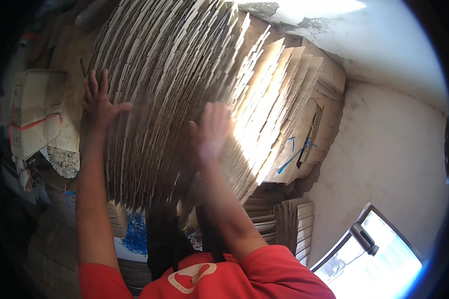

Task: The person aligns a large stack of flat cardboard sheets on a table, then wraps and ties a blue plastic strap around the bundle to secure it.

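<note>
A wide, fanned stack of flat cardboard sheets (159, 94) fills the middle, with many thin edges facing me. My left hand (101, 103) is at the stack's left side, its fingers spread and the thumb stretched toward the edges. Farther right, my right hand (213, 130) lies over the sheet edges, blurred by motion. Its fingers look extended, with the thumb apart. Neither hand appears to grip a sheet. Strong light falls on the right part of the stack.
A pale box with a red strap (32, 112) stands at the left. Blue twine (133, 234) lies in a tangle below the stack. Behind, at right, are brown cardboard bundles (327, 117); more folded cardboard (304, 226) sits lower down. A white wall (384, 134) and a bright opening (384, 264) are on the right.
</note>
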A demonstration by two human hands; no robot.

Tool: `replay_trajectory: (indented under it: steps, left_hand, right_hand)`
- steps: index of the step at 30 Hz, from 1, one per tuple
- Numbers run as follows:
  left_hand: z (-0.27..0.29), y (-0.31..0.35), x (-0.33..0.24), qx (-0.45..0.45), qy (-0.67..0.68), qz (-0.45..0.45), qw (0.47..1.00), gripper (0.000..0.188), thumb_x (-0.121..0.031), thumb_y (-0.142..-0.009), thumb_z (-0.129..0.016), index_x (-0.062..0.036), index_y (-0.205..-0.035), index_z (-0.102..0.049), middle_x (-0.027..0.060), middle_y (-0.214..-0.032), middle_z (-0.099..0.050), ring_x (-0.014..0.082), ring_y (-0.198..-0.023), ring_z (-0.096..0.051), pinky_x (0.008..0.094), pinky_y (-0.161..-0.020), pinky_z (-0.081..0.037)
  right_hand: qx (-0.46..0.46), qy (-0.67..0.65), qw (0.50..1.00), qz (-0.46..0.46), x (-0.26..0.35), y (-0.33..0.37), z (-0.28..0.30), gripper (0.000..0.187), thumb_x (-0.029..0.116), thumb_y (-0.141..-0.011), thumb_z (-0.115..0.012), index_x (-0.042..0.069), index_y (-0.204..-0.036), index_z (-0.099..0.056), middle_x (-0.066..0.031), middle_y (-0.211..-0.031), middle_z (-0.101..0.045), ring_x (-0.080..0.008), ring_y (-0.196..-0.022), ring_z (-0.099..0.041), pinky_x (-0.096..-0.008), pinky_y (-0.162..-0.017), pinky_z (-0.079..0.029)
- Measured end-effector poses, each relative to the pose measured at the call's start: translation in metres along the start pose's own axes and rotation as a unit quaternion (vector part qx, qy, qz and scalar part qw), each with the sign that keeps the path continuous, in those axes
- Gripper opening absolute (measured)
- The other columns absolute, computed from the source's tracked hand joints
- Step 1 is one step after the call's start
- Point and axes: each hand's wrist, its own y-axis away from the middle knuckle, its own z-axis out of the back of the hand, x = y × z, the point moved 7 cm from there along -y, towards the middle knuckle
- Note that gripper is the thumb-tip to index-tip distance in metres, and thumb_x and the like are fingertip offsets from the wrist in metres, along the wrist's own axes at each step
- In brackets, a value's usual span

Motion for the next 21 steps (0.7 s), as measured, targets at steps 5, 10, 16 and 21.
replay_trajectory:
  steps: [5, 10, 16, 21]
  left_hand:
    - [0.000, -0.003, -0.006, -0.029, 0.031, -0.021, 0.999, 0.128, -0.076, -0.047, -0.071, -0.0235, -0.153, -0.023, 0.0144, -0.159, -0.018, 0.0432, -0.142, -0.022, 0.0705, -0.097, -0.032]
    - [-0.003, -0.005, -0.008, -0.035, 0.030, -0.020, 0.999, 0.128, -0.075, -0.046, -0.072, -0.0247, -0.153, -0.024, 0.0125, -0.159, -0.018, 0.0433, -0.142, -0.023, 0.0706, -0.096, -0.032]
    - [-0.005, -0.003, -0.004, -0.009, 0.034, -0.008, 0.999, 0.128, -0.074, -0.046, -0.073, -0.0256, -0.153, -0.024, 0.0116, -0.160, -0.015, 0.0430, -0.143, -0.021, 0.0717, -0.097, -0.029]
    - [-0.009, -0.004, 0.002, -0.011, 0.061, -0.004, 0.998, 0.129, -0.073, -0.046, -0.075, -0.0291, -0.154, -0.021, 0.0131, -0.161, -0.014, 0.0444, -0.145, -0.016, 0.0735, -0.099, -0.024]
  right_hand:
    - [-0.272, -0.310, 0.911, 0.005, -0.081, 0.031, -0.012, 0.062, 0.016, -0.098, -0.053, -0.001, -0.150, -0.024, -0.0225, -0.150, -0.036, -0.0338, -0.140, -0.034, -0.0414, -0.114, -0.030]
    - [-0.218, -0.135, 0.965, 0.052, -0.113, 0.018, -0.048, 0.058, 0.006, -0.098, -0.047, -0.003, -0.150, -0.022, -0.0235, -0.151, -0.035, -0.0314, -0.139, -0.037, -0.0372, -0.114, -0.032]
    - [-0.221, -0.368, 0.902, 0.049, -0.100, 0.029, -0.015, 0.056, 0.007, -0.100, -0.040, 0.001, -0.152, -0.020, -0.0209, -0.156, -0.026, -0.0298, -0.145, -0.026, -0.0403, -0.115, -0.030]
    - [-0.163, -0.401, 0.901, -0.032, -0.096, 0.033, -0.008, 0.054, 0.014, -0.102, -0.040, 0.002, -0.151, -0.023, -0.0229, -0.156, -0.024, -0.0321, -0.144, -0.026, -0.0415, -0.114, -0.033]
